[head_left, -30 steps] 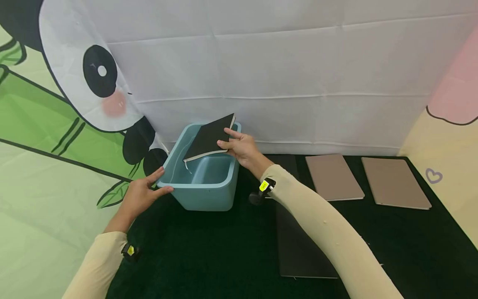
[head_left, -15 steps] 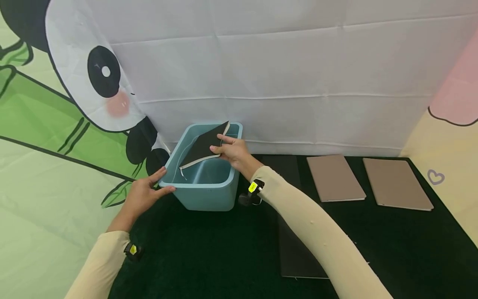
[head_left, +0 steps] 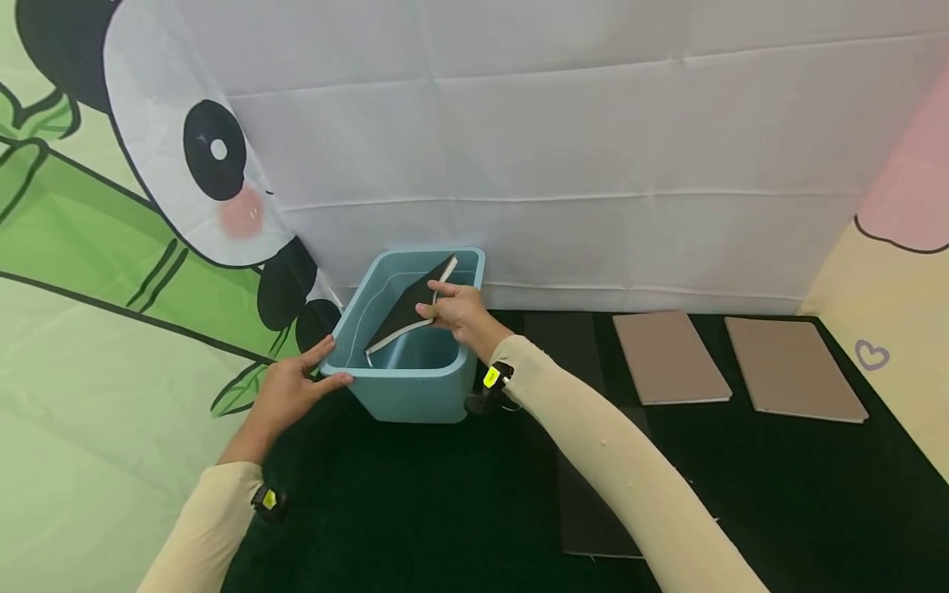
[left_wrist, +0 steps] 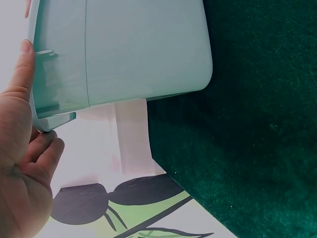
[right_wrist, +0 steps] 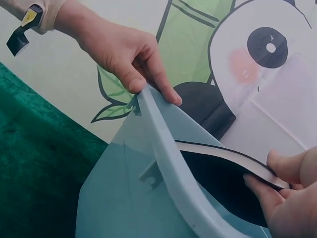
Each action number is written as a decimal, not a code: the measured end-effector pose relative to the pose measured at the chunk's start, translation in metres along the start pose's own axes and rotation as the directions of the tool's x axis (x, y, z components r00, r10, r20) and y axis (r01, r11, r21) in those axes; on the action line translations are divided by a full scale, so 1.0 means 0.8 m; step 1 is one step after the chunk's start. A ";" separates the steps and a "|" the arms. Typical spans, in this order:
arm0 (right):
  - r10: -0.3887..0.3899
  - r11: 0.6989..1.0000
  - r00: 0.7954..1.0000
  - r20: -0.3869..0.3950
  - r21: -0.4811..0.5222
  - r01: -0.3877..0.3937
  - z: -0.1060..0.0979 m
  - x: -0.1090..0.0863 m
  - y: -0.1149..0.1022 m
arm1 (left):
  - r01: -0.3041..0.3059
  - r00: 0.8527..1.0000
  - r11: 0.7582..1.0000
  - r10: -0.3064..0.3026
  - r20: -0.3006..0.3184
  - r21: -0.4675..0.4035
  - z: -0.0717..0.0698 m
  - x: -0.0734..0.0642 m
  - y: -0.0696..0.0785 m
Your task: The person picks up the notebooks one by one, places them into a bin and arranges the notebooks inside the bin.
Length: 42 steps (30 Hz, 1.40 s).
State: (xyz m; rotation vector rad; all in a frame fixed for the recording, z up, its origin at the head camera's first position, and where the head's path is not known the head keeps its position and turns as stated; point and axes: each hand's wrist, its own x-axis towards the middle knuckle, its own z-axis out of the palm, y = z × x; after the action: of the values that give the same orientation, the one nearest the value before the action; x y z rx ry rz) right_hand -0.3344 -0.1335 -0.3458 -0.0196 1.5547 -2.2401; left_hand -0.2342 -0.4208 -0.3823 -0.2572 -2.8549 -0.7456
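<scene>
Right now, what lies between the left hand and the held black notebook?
The blue bin's rim and a patch of its inner wall; the head view shows both.

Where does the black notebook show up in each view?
Head: black notebook just left of centre, tilted at the blue bin's opening.
Left wrist: not visible.
Right wrist: lower right, right of the bin's rim.
Shared landmark: the left hand gripping the bin's rim.
</scene>
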 end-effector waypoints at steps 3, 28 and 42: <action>0.010 1.000 1.000 0.006 -0.017 -0.010 0.002 0.000 0.003 | -0.011 1.000 1.000 0.011 -0.009 0.009 0.003 -0.001 -0.001; -0.034 0.966 0.993 -0.115 -0.258 0.003 0.026 -0.015 0.017 | -0.010 1.000 1.000 0.010 0.007 -0.018 -0.004 -0.006 -0.007; -0.052 0.982 0.999 -0.002 -0.183 0.051 -0.054 -0.066 -0.043 | -0.028 1.000 0.999 0.028 -0.008 -0.044 -0.002 -0.006 -0.011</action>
State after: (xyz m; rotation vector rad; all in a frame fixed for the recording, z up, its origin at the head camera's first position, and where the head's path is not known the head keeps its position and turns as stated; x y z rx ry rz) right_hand -0.3077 -0.0669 -0.3196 -0.1064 1.7775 -2.1300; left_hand -0.2315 -0.4299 -0.3863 -0.2994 -2.8238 -0.8033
